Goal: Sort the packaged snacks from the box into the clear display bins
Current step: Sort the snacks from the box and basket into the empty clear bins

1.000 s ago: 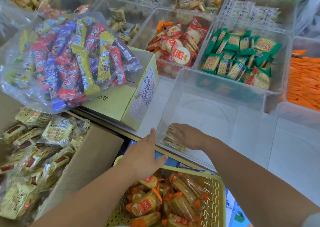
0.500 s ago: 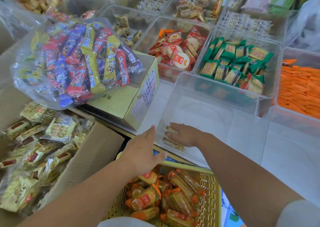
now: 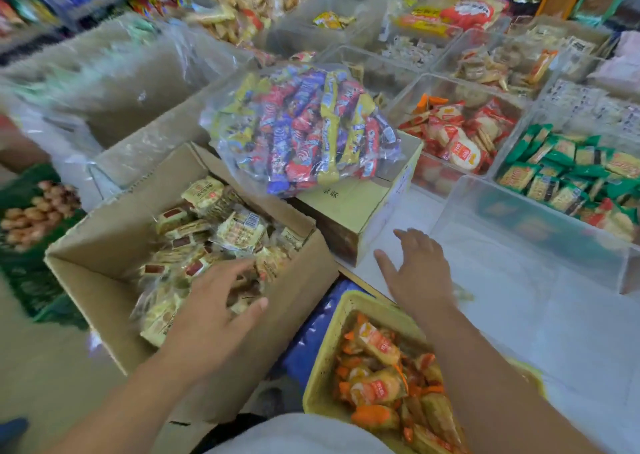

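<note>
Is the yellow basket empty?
No, the yellow basket is packed with orange-wrapped snacks.

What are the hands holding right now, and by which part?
Nothing that shows. The left hand is spread open over the packets in the cardboard box; the right hand is open and empty by the clear bin.
</note>
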`<state>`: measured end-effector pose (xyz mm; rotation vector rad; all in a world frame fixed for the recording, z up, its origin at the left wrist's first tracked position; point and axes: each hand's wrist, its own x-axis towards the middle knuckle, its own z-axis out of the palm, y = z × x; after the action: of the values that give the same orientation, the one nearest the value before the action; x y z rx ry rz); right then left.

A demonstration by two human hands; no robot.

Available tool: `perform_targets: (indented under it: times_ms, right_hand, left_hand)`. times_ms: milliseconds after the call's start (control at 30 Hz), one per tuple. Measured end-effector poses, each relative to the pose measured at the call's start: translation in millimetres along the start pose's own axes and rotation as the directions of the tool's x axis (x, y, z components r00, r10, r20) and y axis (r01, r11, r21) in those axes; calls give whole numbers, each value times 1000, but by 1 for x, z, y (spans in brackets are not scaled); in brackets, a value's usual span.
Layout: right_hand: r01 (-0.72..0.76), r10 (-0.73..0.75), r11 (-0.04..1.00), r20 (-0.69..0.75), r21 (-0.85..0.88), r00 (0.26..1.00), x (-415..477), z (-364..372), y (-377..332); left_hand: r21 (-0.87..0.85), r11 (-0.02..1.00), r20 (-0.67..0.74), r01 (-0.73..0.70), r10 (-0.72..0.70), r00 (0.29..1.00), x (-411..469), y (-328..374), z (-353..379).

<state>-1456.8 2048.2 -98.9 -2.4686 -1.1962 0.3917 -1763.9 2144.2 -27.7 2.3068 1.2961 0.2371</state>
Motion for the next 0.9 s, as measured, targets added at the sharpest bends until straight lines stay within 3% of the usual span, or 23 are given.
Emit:
perform_targets:
  times_ms: [100,167,267,333,433,500,767,900]
  right_hand:
    - [99,-90,990,-94,96,992,-25,6,-58]
    - [194,-188,969,-54,151,981,-45,13,-102]
    - [381,-381,923,-2,55,924,-74,34,-160]
    - [445,-439,895,143,-14,887,-87,53,-191]
    - [429,-351,887,352,-173,868,-98,80,-215]
    - [416,-281,854,395,-314,875,-99,88,-222]
    - [369,-234,844,352,-389,906,-101,92,-227]
    - [356,-234,858,334,-370,913,-100,93,-229]
  left_hand:
    - [103,987,51,121,-127,991,5,-55,-24]
    - [160,979,108,123,-141,984,11,-91,-40]
    - [155,979,189,135,-163,968,23,-140,-56]
    - [183,973,295,143,-192,936,33,-167,-60]
    - [219,973,399,78,-163,902,48,-194,-55]
    - [216,975,462,48,-145,875,55,-200,-47]
    - [216,970,635,-113,-52,770,60,-201,-28]
    - [122,992,662,-33,-57,747,66,-201,-33]
